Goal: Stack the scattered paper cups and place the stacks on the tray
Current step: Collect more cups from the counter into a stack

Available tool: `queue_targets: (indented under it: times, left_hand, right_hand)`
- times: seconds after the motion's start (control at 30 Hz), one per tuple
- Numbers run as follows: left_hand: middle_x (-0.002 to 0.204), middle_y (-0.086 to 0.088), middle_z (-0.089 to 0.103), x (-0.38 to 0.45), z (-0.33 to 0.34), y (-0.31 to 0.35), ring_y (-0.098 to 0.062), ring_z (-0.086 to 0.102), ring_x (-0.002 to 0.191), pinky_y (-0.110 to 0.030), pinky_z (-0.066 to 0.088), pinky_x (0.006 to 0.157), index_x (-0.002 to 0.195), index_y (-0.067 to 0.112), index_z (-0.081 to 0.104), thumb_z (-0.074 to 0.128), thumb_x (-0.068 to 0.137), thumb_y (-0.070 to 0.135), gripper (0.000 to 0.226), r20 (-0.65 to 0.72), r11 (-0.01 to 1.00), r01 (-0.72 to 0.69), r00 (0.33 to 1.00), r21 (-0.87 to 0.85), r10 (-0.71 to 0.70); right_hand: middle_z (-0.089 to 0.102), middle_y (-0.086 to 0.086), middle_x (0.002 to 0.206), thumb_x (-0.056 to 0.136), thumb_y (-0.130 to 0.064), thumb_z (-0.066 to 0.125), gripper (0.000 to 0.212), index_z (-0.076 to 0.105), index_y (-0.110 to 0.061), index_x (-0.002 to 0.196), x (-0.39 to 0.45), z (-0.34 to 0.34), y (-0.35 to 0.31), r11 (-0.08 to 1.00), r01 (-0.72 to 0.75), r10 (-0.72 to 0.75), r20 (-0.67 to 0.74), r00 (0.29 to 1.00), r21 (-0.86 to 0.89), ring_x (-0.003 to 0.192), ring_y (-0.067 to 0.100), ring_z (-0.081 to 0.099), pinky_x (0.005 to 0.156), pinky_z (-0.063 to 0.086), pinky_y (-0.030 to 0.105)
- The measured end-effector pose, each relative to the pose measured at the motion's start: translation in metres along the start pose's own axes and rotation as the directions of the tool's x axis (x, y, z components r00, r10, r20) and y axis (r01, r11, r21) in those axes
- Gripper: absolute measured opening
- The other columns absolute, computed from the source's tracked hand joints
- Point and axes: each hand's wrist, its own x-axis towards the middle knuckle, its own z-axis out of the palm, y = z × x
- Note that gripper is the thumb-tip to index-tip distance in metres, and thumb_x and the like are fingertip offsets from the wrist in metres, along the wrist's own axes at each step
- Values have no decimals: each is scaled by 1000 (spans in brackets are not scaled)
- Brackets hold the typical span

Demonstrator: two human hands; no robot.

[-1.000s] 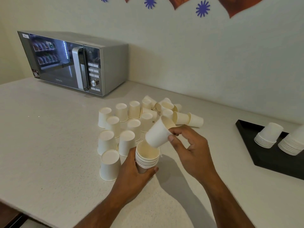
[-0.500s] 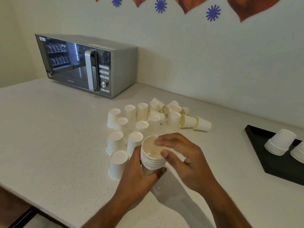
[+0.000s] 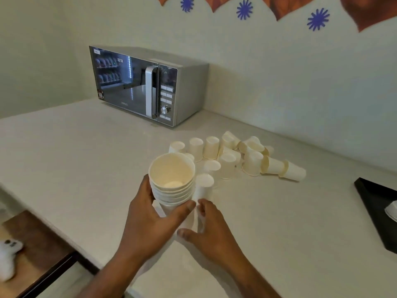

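1. Head view: the left hand (image 3: 148,222) holds a stack of paper cups (image 3: 173,181) with mouths up, lifted above the desk (image 3: 75,160); its grip is curled round the lower part of the stack, thumb across the front.
2. The right hand (image 3: 211,231) lies low just right of the stack, its fingers and thumb bent round an upturned cup (image 3: 193,220) standing on the desk; this part is blurred, so the grip seems to be closing on that cup, though full contact is hard to judge.
3. Another upturned cup (image 3: 204,186) stands just beside the stack, touching or nearly touching it.
4. The scattered cups (image 3: 236,155) lie further back on the desk, most upside down, a few on their sides at the right end.
5. The black tray (image 3: 373,207) sits at the right edge, well apart from the hands, with a white stack (image 3: 392,211) partly cut off by the frame.
6. The microwave (image 3: 148,84) stands at the back by the wall; "IFB" reads on its door, the lower lettering is too small to read.
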Motion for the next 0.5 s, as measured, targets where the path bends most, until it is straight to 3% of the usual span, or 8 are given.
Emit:
queue_targets:
  times: [0.13, 0.27, 0.43, 0.5]
  left_hand:
    - [120, 50, 50, 20, -19, -22, 22, 51, 111, -12, 43, 80, 126, 69, 36, 70, 56, 87, 79, -39, 1000, 16, 999, 13, -15]
    - [117, 50, 51, 38, -31, -52, 21, 52, 109, -13, 44, 79, 124, 67, 37, 69, 57, 87, 77, -50, 997, 63, 997, 35, -61]
    - [110, 56, 46, 56, -36, -85, 26, 48, 104, -11, 42, 76, 124, 62, 37, 70, 59, 82, 76, -30, 990, 127, 992, 59, -125]
    - [108, 57, 45, 62, -37, -93, 27, 48, 103, -10, 41, 74, 122, 64, 36, 72, 63, 75, 71, 7, 989, 135, 991, 67, -136]
  right_hand:
    - [52, -23, 125, 53, -77, 69, 81, 34, -52, 121, 9, 25, -4, 996, 10, -27, -209, 978, -83, 112, 9, 54, 100, 50, 38]
    - [58, -22, 115, 60, -67, 70, 66, 42, -50, 117, 11, 30, -5, 995, 79, -90, -219, 972, -57, 103, 7, 59, 88, 55, 36]
    - [50, -46, 107, 67, -59, 76, 58, 36, -72, 107, 6, 15, -28, 978, 180, -148, -255, 956, 104, 96, -12, 56, 68, 42, 9]
    - [46, -45, 113, 74, -56, 77, 61, 34, -70, 114, 6, 6, -39, 963, 239, -197, -274, 941, 128, 102, -13, 53, 63, 45, 7]
